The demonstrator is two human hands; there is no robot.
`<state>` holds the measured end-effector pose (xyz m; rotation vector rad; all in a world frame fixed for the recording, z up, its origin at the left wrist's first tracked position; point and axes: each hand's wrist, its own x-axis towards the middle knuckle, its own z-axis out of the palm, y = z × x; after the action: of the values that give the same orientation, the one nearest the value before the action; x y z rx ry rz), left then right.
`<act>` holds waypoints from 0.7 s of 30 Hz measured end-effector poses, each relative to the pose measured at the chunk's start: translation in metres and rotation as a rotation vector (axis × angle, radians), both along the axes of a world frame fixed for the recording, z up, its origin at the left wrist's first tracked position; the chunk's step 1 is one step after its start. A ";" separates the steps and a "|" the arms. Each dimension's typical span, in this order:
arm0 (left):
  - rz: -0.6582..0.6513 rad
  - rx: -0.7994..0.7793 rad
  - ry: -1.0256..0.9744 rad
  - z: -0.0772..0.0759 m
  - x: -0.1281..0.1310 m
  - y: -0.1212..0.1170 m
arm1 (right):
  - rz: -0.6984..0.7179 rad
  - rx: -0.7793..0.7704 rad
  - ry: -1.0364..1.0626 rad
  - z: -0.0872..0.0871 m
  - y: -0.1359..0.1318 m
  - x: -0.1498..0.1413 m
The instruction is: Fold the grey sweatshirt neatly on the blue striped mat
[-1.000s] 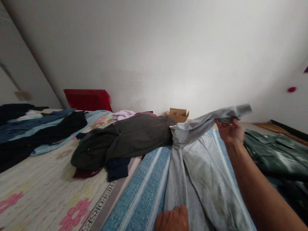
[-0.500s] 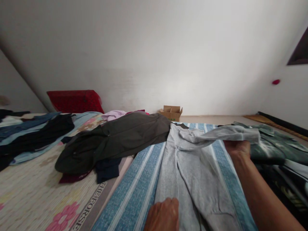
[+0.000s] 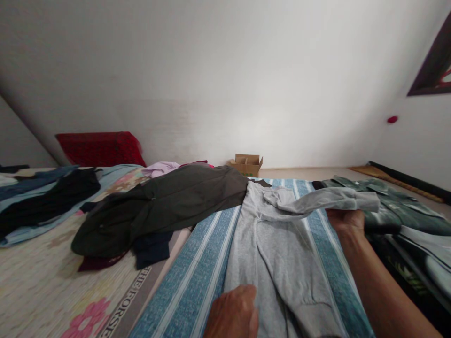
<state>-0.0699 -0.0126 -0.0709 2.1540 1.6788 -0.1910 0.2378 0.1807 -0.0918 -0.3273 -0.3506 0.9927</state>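
Left hand (image 3: pixel 232 313) lies loosely open on grey fleece garment (image 3: pixel 282 256), no visible pinch; garment is flat on blue striped mat (image 3: pixel 192 286). Right hand (image 3: pixel 345 221) is under its raised sleeve (image 3: pixel 322 199), fingers hidden, grip unclear. Green camouflage shirt (image 3: pixel 398 206) just beside.

A red cushion (image 3: pixel 100 149) and a cardboard box (image 3: pixel 245 165) sit by the wall (image 3: pixel 225 80) beyond a dark jacket (image 3: pixel 158 211).

Printed capitals reading "THE FORSE", the F possibly an H, run along the grey border strip (image 3: pixel 131 295) at the right edge of a flowered mat (image 3: pixel 42 281), near the bottom of the frame. Small green print on the side of a cardboard box (image 3: pixel 245 165), by the wall, is too small to read.
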 end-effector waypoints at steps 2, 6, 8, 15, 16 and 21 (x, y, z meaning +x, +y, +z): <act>0.022 0.018 -0.023 0.004 0.000 0.001 | 0.005 0.062 0.004 0.011 -0.002 0.005; -0.022 -0.032 -0.016 0.000 0.007 0.001 | -0.001 0.150 0.000 0.026 -0.006 0.013; -0.075 -0.078 0.019 -0.006 0.011 0.001 | -0.008 0.117 -0.001 0.022 -0.007 0.014; -0.120 -0.066 -0.024 -0.025 0.004 0.001 | -0.026 0.027 0.049 -0.001 -0.017 0.020; -0.112 -0.050 -0.048 -0.027 0.002 0.000 | -0.029 0.038 0.049 0.002 -0.018 0.022; -0.118 -0.044 -0.093 -0.038 0.002 -0.004 | -0.046 0.113 -0.067 0.012 -0.020 0.025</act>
<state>-0.0679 -0.0167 -0.1088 2.1950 1.4845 -0.1567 0.2628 0.1611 -0.0797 -0.2652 -0.4569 0.9147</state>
